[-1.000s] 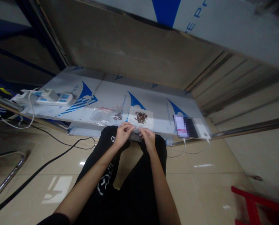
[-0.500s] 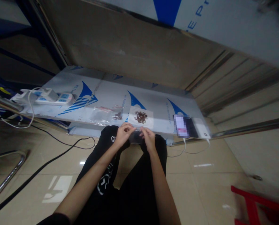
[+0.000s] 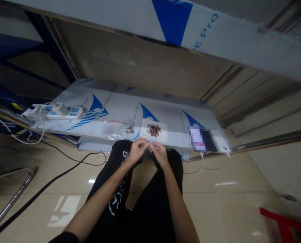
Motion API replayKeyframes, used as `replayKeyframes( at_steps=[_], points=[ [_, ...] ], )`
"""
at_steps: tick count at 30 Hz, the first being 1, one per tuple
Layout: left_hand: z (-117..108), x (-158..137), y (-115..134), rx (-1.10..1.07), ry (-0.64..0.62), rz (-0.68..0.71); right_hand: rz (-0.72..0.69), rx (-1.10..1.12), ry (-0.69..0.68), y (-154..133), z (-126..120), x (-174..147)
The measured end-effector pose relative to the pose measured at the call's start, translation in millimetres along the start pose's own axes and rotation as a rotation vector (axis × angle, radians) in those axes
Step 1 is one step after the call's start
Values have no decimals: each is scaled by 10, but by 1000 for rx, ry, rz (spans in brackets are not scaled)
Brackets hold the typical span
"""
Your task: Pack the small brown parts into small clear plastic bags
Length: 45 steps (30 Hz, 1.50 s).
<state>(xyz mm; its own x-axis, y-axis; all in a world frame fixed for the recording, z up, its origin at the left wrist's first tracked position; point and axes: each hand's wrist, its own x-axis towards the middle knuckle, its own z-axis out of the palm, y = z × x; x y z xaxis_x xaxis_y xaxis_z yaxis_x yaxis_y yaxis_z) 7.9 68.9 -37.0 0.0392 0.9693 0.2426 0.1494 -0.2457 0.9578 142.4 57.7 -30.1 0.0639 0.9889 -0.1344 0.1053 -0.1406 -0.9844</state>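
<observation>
Fingertips meet over the knees: my left hand (image 3: 137, 150) and right hand (image 3: 160, 152) have closed the small gap that stood between them half a second ago, and now touch or nearly touch at the front edge of the tabletop (image 3: 169, 111). Each presses thumb and forefinger together, pinching the upper edge of a clear film (image 3: 147, 156), which hangs below them in front of the black trousers (image 3: 145, 216); the exact grip is too dim for me to tell. Drawn in so, the film no longer stretches wide between the hands, which I judge to mean close, fine fingerwork at its edge. My view has tilted as well, setting the whole scene lower.

Just beyond the hands, unchanged, lies the heap of brown pieces (image 3: 154, 130), short, slim and glossy, perhaps metal, loosely piled on a smooth white sheet (image 3: 163, 135). To its left, a crinkled clear bag (image 3: 110, 131) catches the light beside thin pink strips (image 3: 116, 122) and a smaller cluster of dark bits (image 3: 129, 129). The tabletop wears slick grey film printed in blue. Farther right, a phone (image 3: 198, 139) lies flat beside a white slab (image 3: 218, 141), cables trailing from both.
</observation>
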Motion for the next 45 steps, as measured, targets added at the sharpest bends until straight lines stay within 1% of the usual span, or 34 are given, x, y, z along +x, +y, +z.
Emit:
replayKeyframes(
  at_steps=[4, 7, 9, 13, 16, 21, 24, 26, 27, 28, 29, 31, 32, 35, 37, 38, 41, 43, 45],
  points=[
    [-9, 11, -8, -24, 15, -6, 8, 11, 1, -10, 22, 12],
    [2, 27, -32, -44, 47, -28, 0, 26, 34, -31, 32, 6],
    [17, 33, -50, -64, 53, -50, -25, 51, 58, -35, 31, -2],
    [35, 19, -30, -86, 33, -67, -126, 105, 69, -34, 14, -11],
    [15, -15, 50, -64, -14, -44, -169, 107, 91, -59, 3, -13],
    [-85, -78, 170, 35, -47, -58, -145, 167, 88, -149, 26, -43],
    [-147, -107, 203, 80, -149, -103, -116, 210, 95, -180, 52, -52],
    [-193, -113, 219, 85, -240, -147, -130, 242, 122, -178, 66, -42],
    [-226, -105, 226, 84, -261, -168, -148, 262, 140, -171, 71, -35],
    [-270, -85, 233, 83, -261, -184, -164, 283, 156, -161, 74, -26],
    [-330, -52, 238, 87, -231, -192, -173, 301, 166, -150, 74, -19],
    [-502, 56, 239, 119, -104, -186, -164, 317, 164, -126, 64, -9],
    [-612, 126, 232, 150, -13, -176, -155, 312, 153, -113, 54, -6],
    [-996, 336, 168, 232, 223, -135, -155, 267, 132, -71, 7, 0],
    [-1248, 430, 92, 271, 307, -162, -158, 228, 138, -38, -34, 5],
    [-1362, 456, 48, 302, 318, -172, -157, 207, 146, -21, -55, 8],
    [-1632, 476, -97, 405, 262, -206, -144, 143, 168, 19, -124, 6],
    [-1752, 472, -199, 457, 224, -253, -137, 106, 173, 35, -169, -6],
    [-1823, 474, -293, 478, 231, -289, -135, 66, 172, 43, -210, -27]
  ],
)
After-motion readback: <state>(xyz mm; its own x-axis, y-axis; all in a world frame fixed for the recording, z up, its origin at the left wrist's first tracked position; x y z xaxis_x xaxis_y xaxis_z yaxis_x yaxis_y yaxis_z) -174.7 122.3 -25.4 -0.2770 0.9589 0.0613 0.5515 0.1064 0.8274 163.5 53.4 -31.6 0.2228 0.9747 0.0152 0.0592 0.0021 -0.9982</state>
